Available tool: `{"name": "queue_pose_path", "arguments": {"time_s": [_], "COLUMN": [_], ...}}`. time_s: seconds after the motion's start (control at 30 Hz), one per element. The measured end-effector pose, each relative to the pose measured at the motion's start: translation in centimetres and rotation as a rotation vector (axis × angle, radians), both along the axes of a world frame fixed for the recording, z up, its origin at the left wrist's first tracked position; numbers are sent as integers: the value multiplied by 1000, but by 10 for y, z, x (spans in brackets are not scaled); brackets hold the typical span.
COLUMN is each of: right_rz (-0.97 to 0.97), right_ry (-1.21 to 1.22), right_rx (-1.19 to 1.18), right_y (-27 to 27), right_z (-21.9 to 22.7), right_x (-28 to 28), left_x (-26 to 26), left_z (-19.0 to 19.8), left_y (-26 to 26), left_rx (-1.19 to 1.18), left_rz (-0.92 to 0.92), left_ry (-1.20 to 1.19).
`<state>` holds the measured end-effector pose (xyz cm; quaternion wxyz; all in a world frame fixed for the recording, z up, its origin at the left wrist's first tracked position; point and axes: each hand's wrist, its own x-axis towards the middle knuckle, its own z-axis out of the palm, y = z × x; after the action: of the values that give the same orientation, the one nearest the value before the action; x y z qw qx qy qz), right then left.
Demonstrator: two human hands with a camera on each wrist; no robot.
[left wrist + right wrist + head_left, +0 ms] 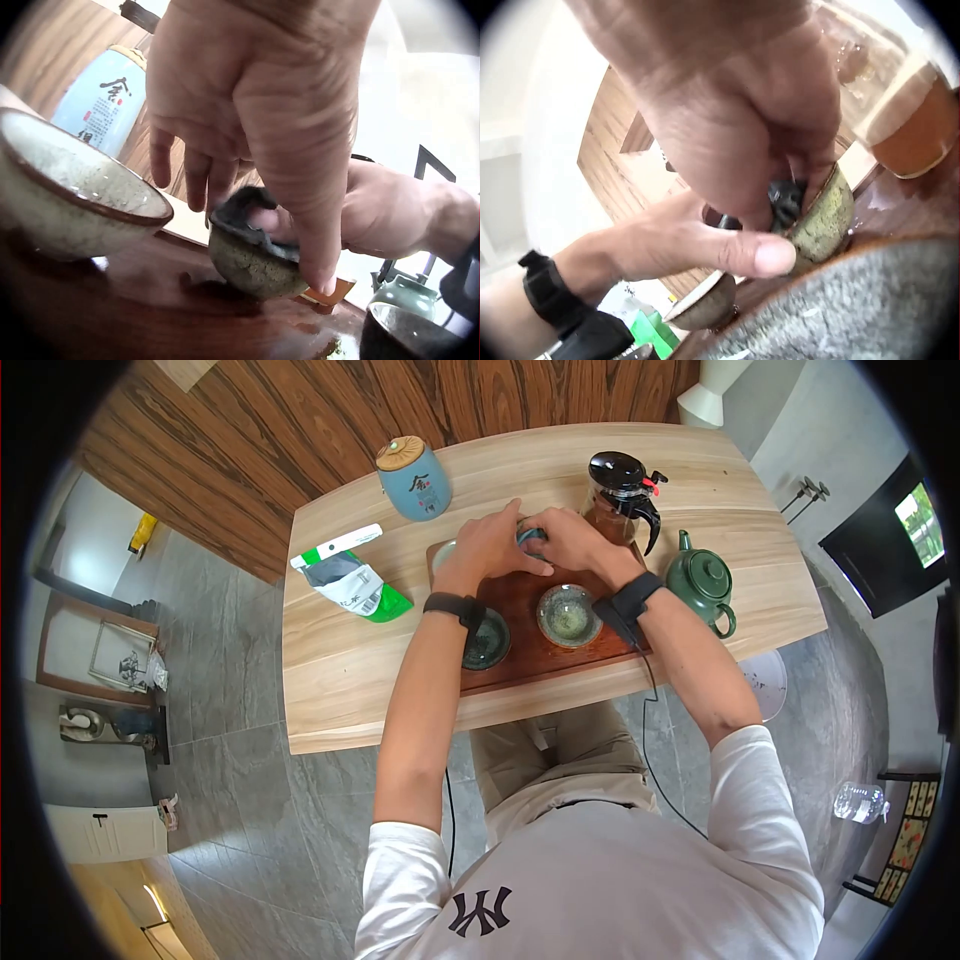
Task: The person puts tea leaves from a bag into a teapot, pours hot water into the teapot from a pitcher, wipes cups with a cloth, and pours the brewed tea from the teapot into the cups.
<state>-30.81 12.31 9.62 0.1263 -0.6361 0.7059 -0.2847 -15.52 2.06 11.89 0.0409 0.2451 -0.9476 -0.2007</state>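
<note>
My left hand (490,545) grips a small speckled tea cup (247,268) with the thumb at its near side and the fingers beyond it. The right hand (575,540) reaches into the mouth of this cup, pinching a dark blue-grey crumpled cloth (244,210) against the inside. Both hands cover most of the cup in the head view. Left of it stands a pale bowl-shaped cup (82,195). A dark cup (487,640) and a speckled green cup (569,616) sit on the near side of the brown tray (530,672).
A glass pitcher (610,525) of amber liquid stands at the back right, a green teapot (700,578) to its right. The blue canister (417,485) is at the back left, near a white-and-green bag (352,585). Cables hang from both wrists.
</note>
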Motion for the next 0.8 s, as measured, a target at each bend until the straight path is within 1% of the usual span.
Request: {"name": "queue_pose_path", "arguments": {"time_s": [0.03,0.07,0.13,0.17,0.2,0.23,0.27,0.33,0.37,0.43,0.5,0.53,0.57,0.6,0.67,0.7,0.73,0.77,0.8], "right_rz": [81,82,59,54,47,42,40,-29,-30,-146,-170,-195,-240,-284,-376,-488,-535,-643,-733], "right_ry": [-39,-40,129,129,208,287,288,548,546,754,773,794,771,749,665,600,606,520,493], "right_rx": [129,129,261,262,237,210,207,196,195,135,143,146,80,11,-153,-134,-128,-194,-168], "right_y": [0,1,1,1,1,1,0,-1,-1,5,32,45,63,83,127,146,167,184,200], "right_z": [6,12,20,18,16,19,21,28,34,47,75,90,99,106,121,128,131,123,120], "right_x": [-1,0,-2,-4,-4,-2,1,16,25,41,52,57,57,51,32,22,5,-18,-38], "left_x": [0,-1,-4,-6,-9,-10,-11,-12,-12,-12,-14,-17,-19,-17,-12,-11,-10,-11,-10], "left_z": [-6,-12,-17,-18,-18,-12,-6,-7,-7,-7,-10,-13,-16,-13,0,2,3,5,4], "left_y": [0,-1,0,2,3,3,4,0,-1,-2,-3,-5,-6,-3,4,7,8,9,10], "left_rx": [-20,-39,-83,-122,-122,-111,-102,-98,-91,-94,-85,-134,-183,-176,-206,-202,-179,-158,-157], "left_rz": [-52,-105,-110,-115,-120,-110,-99,-115,-131,-129,-125,-128,-129,-128,-117,-114,-94,-75,-72], "left_ry": [87,175,203,231,232,151,69,58,47,38,35,27,20,26,11,14,-10,-32,-25]}}
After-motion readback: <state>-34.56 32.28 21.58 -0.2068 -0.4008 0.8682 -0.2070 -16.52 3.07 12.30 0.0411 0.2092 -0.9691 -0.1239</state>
